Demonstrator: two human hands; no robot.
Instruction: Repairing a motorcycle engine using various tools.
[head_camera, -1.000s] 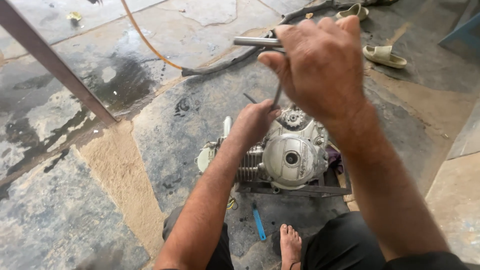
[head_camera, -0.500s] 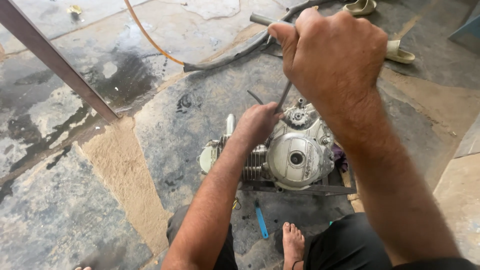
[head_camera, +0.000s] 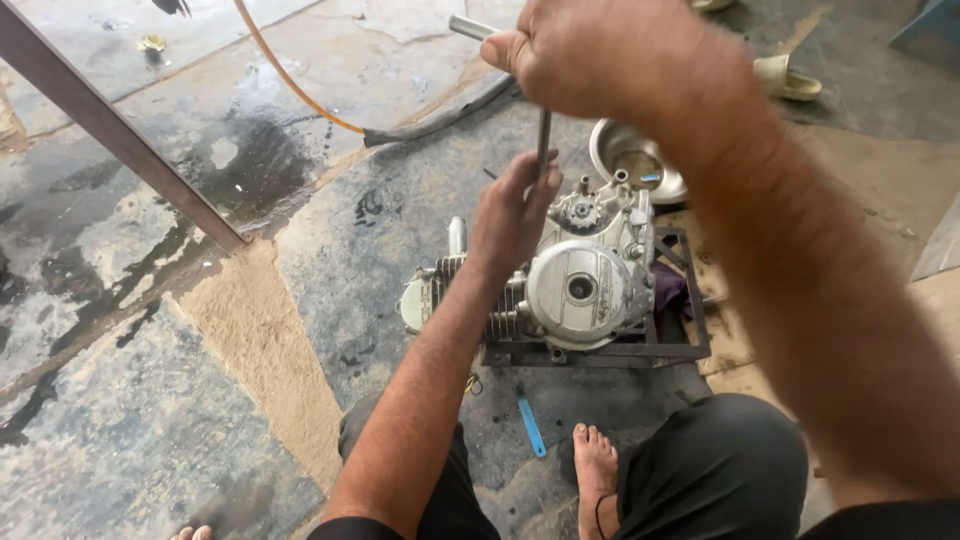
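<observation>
Floor: wet, stained concrete (head_camera: 150, 420) with a sandy patched strip; orange hose (head_camera: 290, 85) and a dark hose running across the top; slanted metal bar (head_camera: 110, 135) at left.
Engine: small silver motorcycle engine (head_camera: 575, 280) sitting on a dark metal frame stand (head_camera: 690, 345), round side cover facing the camera, just ahead of the bare foot (head_camera: 597, 470).
Tool: T-handle wrench (head_camera: 543, 140), shaft upright, lower end lost behind the left hand at the engine's top.
Right hand: right hand (head_camera: 610, 55) raised high, fingers wrapped tight around the wrench's crossbar.
Left hand: left hand (head_camera: 512, 215) low against the engine's top left, fingers loosely curled beside the shaft; firm pinch or mere touch, cannot tell.
Nearby: metal bowl (head_camera: 635, 160) just behind the engine; blue strip (head_camera: 530, 425) on the floor near the foot; sandal (head_camera: 790, 80) well apart at top right.
Step, judged: turning a fastener on the engine's top.
Next move, judged: calls for a straight shaft, steady guiding below, an even twist above.
</observation>
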